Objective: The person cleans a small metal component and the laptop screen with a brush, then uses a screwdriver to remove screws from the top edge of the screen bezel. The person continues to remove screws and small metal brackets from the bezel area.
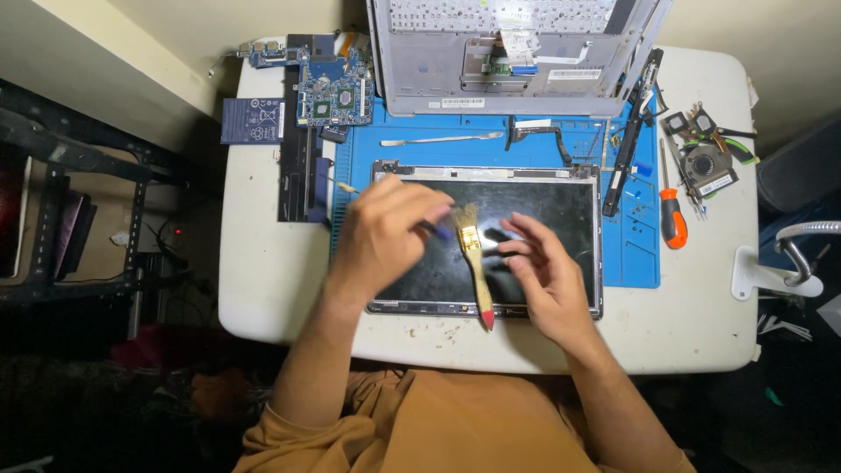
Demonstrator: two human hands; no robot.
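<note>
Laptop screen panel (pixel 526 210) laid flat at centre of counter (pixel 263 289), on blue mat (pixel 635 254).

Progress, as judged: teardown well advanced. Keyboard shell (pixel 508 79) stood at 12 o'clock, circuit board (pixel 335 92) at 11, fan (pixel 705 165) and orange screwdriver (pixel 673 219) at 3. Panel not yet opened; crumbs seen along its 6 o'clock edge.

Left hand (pixel 381 236) closed on small dark tool, kind not discernible. Right hand (pixel 543 271) loosely spread, empty, beside paintbrush (pixel 473 258) lying on glass.

Labels: dark blue square-labelled block (pixel 252 120) at 10 o'clock; white stickers on shell.

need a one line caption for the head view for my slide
Both hands, left and right, hover over a laptop screen panel on a blue mat, a paintbrush between them.
</note>
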